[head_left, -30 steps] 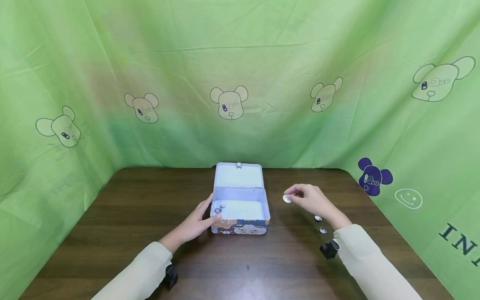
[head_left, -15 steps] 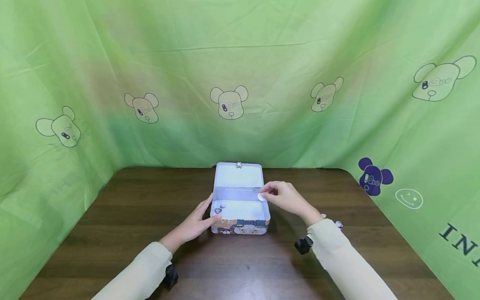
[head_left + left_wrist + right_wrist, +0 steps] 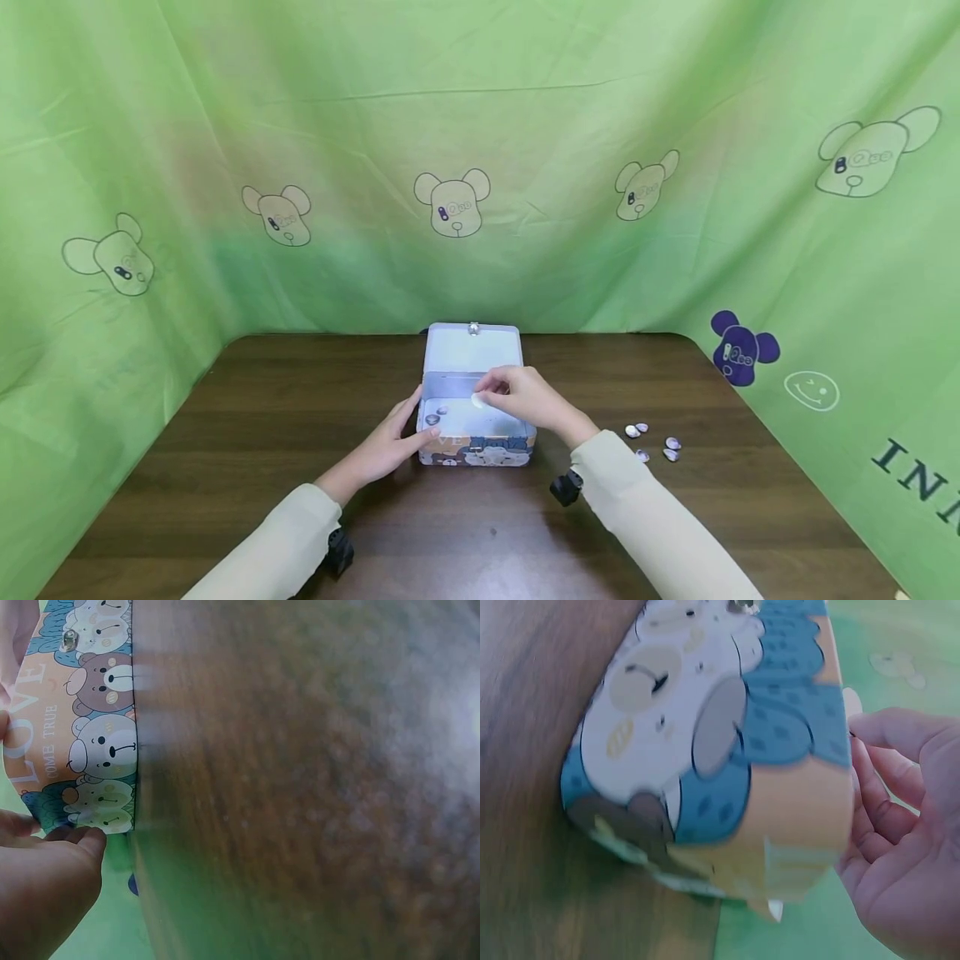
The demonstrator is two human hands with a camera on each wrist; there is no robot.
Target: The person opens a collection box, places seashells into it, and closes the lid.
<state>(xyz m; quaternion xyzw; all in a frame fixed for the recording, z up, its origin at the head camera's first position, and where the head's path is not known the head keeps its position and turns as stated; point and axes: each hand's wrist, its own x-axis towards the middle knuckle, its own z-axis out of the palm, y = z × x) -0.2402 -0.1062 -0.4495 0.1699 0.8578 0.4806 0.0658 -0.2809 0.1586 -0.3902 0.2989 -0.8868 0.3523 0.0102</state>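
A tin box (image 3: 475, 451) with cartoon bears on its front stands at the table's middle, its lid (image 3: 472, 348) swung back. My left hand (image 3: 384, 442) holds the box's left side, thumb at the front corner and fingers along the wall. In my right hand (image 3: 534, 398), thumb and fingertips pinch a small white seashell (image 3: 477, 401) over the box's inside. Its pale edge (image 3: 853, 701) shows past the box rim in the right wrist view. Two small shells (image 3: 432, 419) lie inside at the left. The left wrist view shows the left hand (image 3: 56, 889) at the box's end.
Several small white-and-purple shells (image 3: 672, 443) lie on the dark wooden table (image 3: 360, 546), to the right of the box. A green curtain (image 3: 360, 275) with bear drawings hangs behind the table and along both sides.
My right hand has carried the white shell leftward from beside the box to over its inside. My left hand keeps its hold on the box. The shells at right show more fully.
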